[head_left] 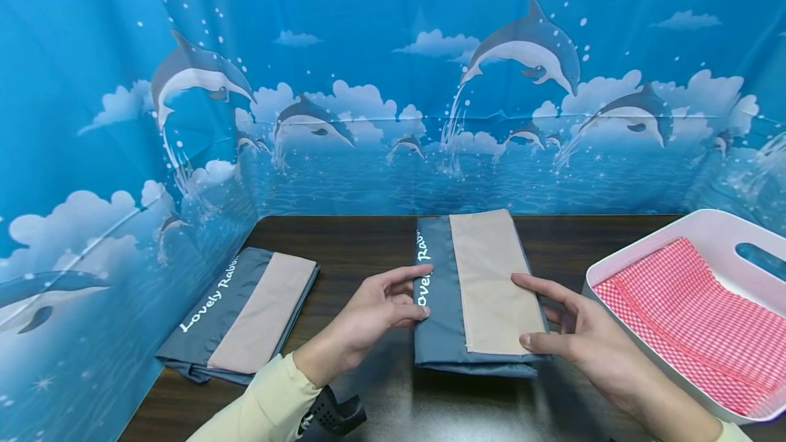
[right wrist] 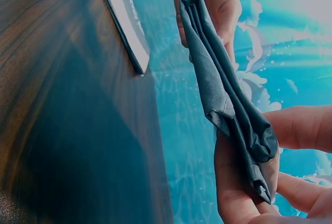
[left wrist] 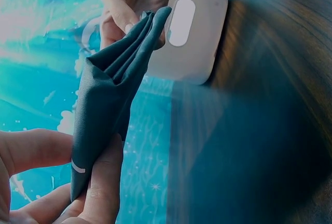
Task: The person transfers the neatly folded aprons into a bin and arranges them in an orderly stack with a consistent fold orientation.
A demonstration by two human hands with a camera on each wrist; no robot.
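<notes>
A folded slate-grey cloth (head_left: pixel 491 278) with a beige panel and white "Lovely" lettering is held up above the table between both hands. My left hand (head_left: pixel 374 316) grips its lettered left edge, thumb on one face and fingers on the other. At the opposite edge my right hand (head_left: pixel 589 343) pinches the beige side. Several stacked layers show along the edge of the cloth (right wrist: pixel 218 84) in the right wrist view. What kind of article it is cannot be told while folded. A matching folded cloth (head_left: pixel 264 319), marked "Lovely Rabb…", lies on the table at the left.
At the right stands a white basket (head_left: pixel 712 227) with a handle slot, holding a red-and-white checked cloth (head_left: pixel 706 326). The dark wood table (head_left: pixel 362 241) meets a blue dolphin-print curtain (head_left: pixel 368 33) at the back and left. A black strap device (head_left: pixel 338 415) sits by the left wrist.
</notes>
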